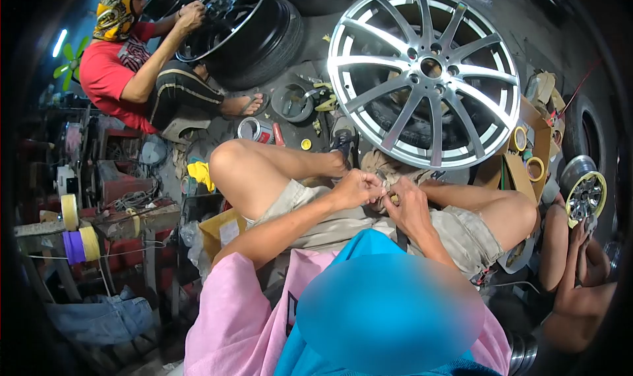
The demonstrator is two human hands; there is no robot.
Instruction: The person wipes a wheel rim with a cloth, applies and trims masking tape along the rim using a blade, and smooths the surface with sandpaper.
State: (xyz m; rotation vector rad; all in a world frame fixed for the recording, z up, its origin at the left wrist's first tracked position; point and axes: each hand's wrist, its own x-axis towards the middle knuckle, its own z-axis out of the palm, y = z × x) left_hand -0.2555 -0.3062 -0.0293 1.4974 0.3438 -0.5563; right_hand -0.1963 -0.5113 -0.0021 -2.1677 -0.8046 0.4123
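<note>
My left hand and my right hand meet above my lap, in front of the khaki shorts. Both have their fingers pinched together around something small and greyish; its kind is too small to tell. Just beyond my hands, a large silver multi-spoke wheel rim leans at a tilt on top of a dark tyre. Neither hand touches the rim.
To the left, a person in a red shirt handles a black wheel rim. A metal can and a bucket stand on the floor. Right of the rim is a cardboard box with tape rolls; another person's hands hold a smaller rim.
</note>
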